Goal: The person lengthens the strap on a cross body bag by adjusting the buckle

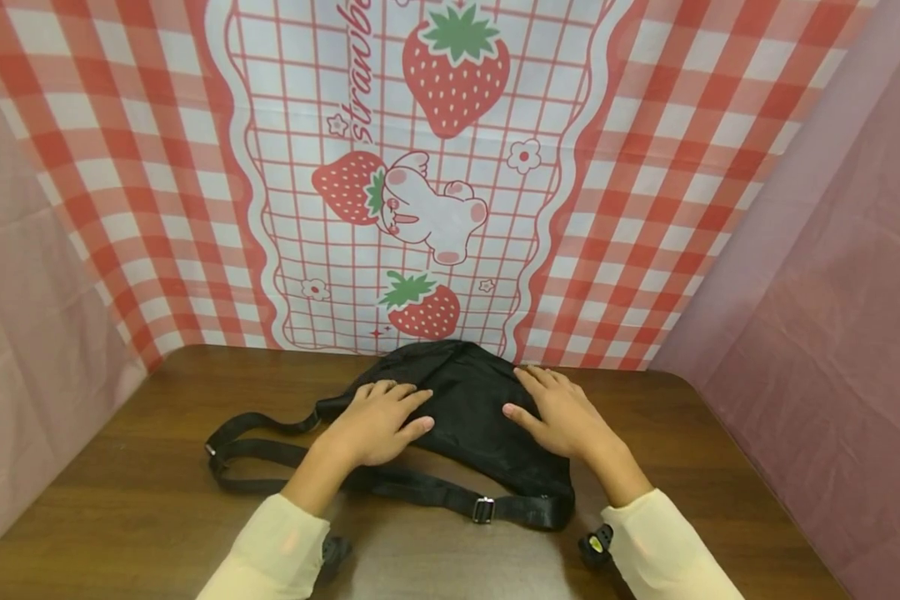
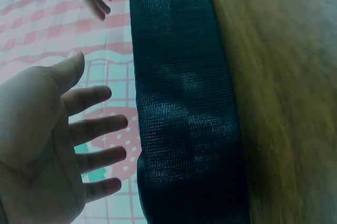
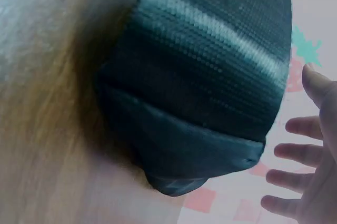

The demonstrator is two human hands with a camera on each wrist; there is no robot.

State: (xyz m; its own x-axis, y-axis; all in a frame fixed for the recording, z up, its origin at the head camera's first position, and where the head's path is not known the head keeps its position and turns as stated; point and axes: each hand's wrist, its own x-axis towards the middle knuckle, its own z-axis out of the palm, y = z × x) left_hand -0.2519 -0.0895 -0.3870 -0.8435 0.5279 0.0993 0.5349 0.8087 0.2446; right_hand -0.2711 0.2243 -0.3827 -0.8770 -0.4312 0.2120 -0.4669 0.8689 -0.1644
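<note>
A black waist bag (image 1: 468,400) lies on the brown table, its strap (image 1: 435,490) looped along the near side and out to the left. My left hand (image 1: 378,425) is over the bag's left part, fingers spread and straight; whether it touches the fabric I cannot tell. Over the right part is my right hand (image 1: 558,408), also with extended fingers. In the left wrist view the black strap (image 2: 184,97) passes close in front of the left hand (image 2: 47,139). The right wrist view has the strap's end piece (image 3: 195,76) beside the right hand (image 3: 316,155).
A metal buckle (image 1: 483,510) sits on the strap near the table's front. Behind the wooden table (image 1: 120,467) hangs a red checked strawberry cloth (image 1: 450,208). Pink cloth walls (image 1: 817,292) stand on both sides. Dark wrist devices (image 1: 596,546) show by the sleeves.
</note>
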